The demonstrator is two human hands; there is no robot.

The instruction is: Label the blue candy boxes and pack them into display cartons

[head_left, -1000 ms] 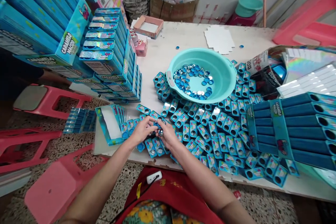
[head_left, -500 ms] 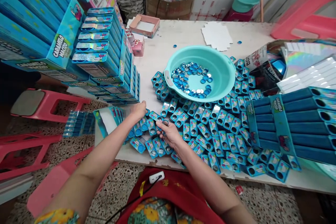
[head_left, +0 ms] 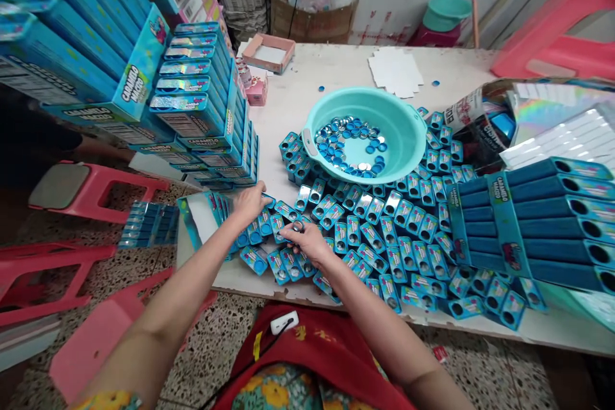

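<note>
Small blue printed boxes, each with a round hole or cap at one end, cover the table's near part; one such box [head_left: 353, 230] stands in the middle. My left hand [head_left: 248, 205] is closed at the left of them, its fingers curled at the end of a blue box [head_left: 269, 200], most of which the hand hides. To its right, my right hand [head_left: 311, 242] is closed with a small round cap [head_left: 298, 226] between thumb and fingers, above the boxes. Beyond the hands, a turquoise basin [head_left: 403, 125] holds many loose blue and silver caps [head_left: 331, 141].
Tall stacks of blue display cartons [head_left: 202, 106] rise at the left edge of the table [head_left: 336, 64]. A bundle of long blue boxes [head_left: 528, 221] lies at the right. Pink stools [head_left: 86, 186] stand on the floor at left. White card [head_left: 394, 72] lies behind the basin.
The right hand's thumb and fingers have shifted slightly, with the cap still between them. My left hand stays by the same boxes. The whole view has tilted slightly.
</note>
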